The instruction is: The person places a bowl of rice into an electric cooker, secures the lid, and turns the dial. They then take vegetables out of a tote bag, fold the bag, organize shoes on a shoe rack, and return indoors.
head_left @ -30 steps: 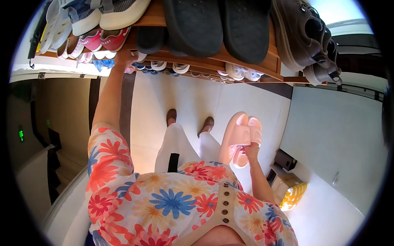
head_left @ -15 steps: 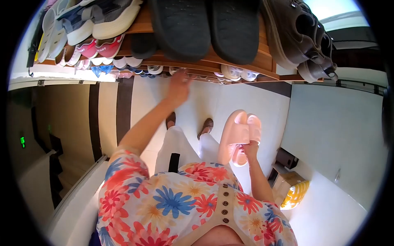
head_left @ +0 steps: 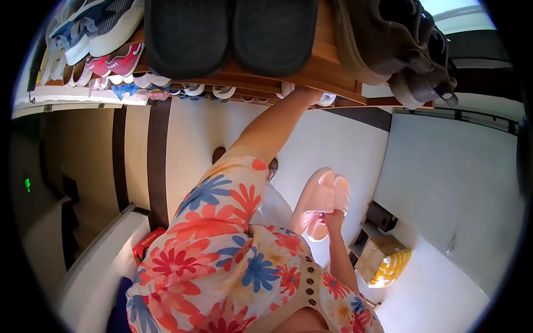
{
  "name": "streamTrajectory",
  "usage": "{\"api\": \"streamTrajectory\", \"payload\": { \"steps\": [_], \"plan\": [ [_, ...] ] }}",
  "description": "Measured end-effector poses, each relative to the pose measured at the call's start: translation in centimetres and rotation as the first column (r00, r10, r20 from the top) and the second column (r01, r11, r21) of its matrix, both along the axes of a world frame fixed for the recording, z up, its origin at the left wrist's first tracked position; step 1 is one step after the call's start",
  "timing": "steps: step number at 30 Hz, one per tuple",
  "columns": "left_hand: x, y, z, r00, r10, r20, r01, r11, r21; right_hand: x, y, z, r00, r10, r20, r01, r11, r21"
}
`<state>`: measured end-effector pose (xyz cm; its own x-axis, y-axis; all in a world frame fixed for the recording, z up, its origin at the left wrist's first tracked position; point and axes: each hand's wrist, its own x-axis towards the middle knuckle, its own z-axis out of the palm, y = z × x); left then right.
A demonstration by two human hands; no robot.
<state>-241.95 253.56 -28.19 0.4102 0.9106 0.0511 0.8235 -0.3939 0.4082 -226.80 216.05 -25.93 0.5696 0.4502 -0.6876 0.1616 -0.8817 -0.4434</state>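
Observation:
A pair of pale pink slides hangs over the floor at my right side. My right hand is closed on them near their straps. My left arm stretches forward and across to the shoe rack. At the rack, my left hand reaches in beneath the upper shelf, its fingers hidden. Whitish shoes show right beside that wrist. Above it on the top shelf sit large black slides and dark brown shoes.
Grey-and-white sneakers and red shoes occupy the rack's left side. A pale grey door stands to the right. A cardboard box and a yellow-patterned package are below it.
My left hand has moved right and forward, going under the upper shelf. The pink slides, still in my right hand, sit slightly lower in view. The view has shifted a little.

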Motion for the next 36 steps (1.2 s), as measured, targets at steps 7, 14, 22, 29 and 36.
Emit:
{"api": "streamTrajectory", "payload": {
  "steps": [7,14,22,29,36],
  "plan": [
    [-3.0,-0.8,-1.8,0.906,0.169,0.387,-0.217,0.973,0.082,0.9,0.9,0.3,1.000,0.023,0.008,-0.024,0.998,0.053],
    [-20.0,-3.4,1.8,0.940,-0.027,-0.340,-0.039,0.982,-0.186,-2.4,4.6,0.1,0.995,0.079,-0.062,-0.073,0.993,0.098],
    [-29.7,-1.4,0.6,0.966,0.101,-0.239,-0.074,0.990,0.120,-7.8,9.7,-1.0,0.957,0.279,-0.085,-0.261,0.949,0.180],
    [-27.4,-0.3,-0.3,0.960,0.183,-0.212,-0.173,0.983,0.065,-10.0,20.7,-3.3,0.798,0.521,0.303,-0.599,0.745,0.295],
    [-26.7,0.1,-1.8,0.941,0.337,-0.032,-0.337,0.941,0.003,-10.2,32.0,-3.6,0.457,0.546,0.702,-0.863,0.465,0.200]
  ]
}}
